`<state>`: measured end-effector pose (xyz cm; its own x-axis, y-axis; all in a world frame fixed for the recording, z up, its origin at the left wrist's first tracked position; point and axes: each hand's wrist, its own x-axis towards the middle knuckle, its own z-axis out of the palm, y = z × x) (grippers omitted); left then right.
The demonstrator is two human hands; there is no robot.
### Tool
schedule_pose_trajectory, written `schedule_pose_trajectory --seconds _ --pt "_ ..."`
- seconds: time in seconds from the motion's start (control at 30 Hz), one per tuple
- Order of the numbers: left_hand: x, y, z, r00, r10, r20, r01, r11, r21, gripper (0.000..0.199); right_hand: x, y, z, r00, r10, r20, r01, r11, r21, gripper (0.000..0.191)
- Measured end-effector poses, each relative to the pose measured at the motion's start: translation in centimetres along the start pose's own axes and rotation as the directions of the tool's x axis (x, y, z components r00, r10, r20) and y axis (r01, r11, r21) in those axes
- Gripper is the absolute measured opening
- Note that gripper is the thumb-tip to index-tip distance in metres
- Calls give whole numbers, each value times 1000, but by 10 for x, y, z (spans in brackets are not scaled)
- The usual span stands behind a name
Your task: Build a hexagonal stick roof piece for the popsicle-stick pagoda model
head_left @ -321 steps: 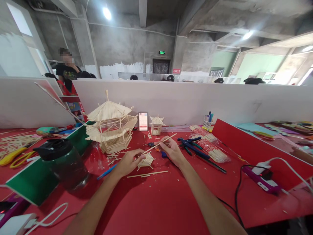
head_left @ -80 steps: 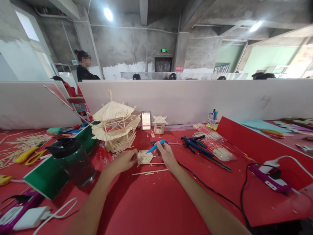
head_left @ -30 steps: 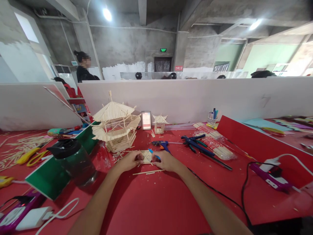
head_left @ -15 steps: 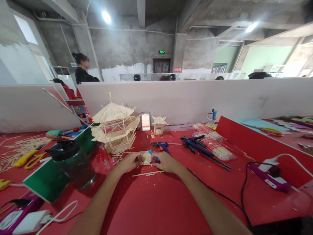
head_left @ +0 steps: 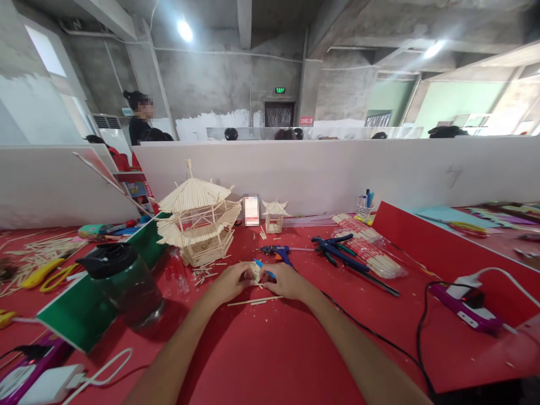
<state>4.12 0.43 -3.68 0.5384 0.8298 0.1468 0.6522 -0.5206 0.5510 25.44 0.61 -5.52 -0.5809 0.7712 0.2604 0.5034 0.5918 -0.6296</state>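
A small panel of pale wooden sticks (head_left: 255,272) lies on the red tabletop between my hands. My left hand (head_left: 234,283) is closed, with thumb and fingertips pinched at the panel's left side. A slim blue pen-like tool (head_left: 259,262) is in my closed right hand (head_left: 282,281), whose fingertips meet the panel's right side. Fingers cover much of the panel. Loose wooden sticks (head_left: 253,301) lie just in front of the hands. Beyond them rests a blue glue gun (head_left: 280,252).
A large stick pavilion (head_left: 196,219) stands at back left, a smaller one (head_left: 275,216) and a phone (head_left: 252,211) behind. Pliers (head_left: 337,247) and bagged sticks (head_left: 371,247) lie right. A dark bottle (head_left: 126,287) stands left. A black cable (head_left: 371,326) crosses the right side.
My left hand has shifted right, closer to my right hand, and covers more of the stick panel. My right hand is almost unmoved, still with the blue tool.
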Motion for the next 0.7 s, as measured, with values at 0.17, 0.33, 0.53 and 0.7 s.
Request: schedule_pose_trajectory --seconds 0.17,0.33,0.53,0.7 --pt "2 -6 3 1000 -25 -11 25 999 -33 6 0 0 -3 1000 16 0 -16 999 40 20" --pt "3 -8 5 998 -64 -5 64 996 -70 5 0 -1 -12 987 25 -157 -4 992 129 19" --pt "3 -11 4 999 -53 11 53 995 -82 7 3 4 -13 957 155 -244 -23 882 471 38" --pt "3 -14 6 998 -62 20 64 988 -137 10 6 12 -13 934 210 -291 -57 888 456 41"
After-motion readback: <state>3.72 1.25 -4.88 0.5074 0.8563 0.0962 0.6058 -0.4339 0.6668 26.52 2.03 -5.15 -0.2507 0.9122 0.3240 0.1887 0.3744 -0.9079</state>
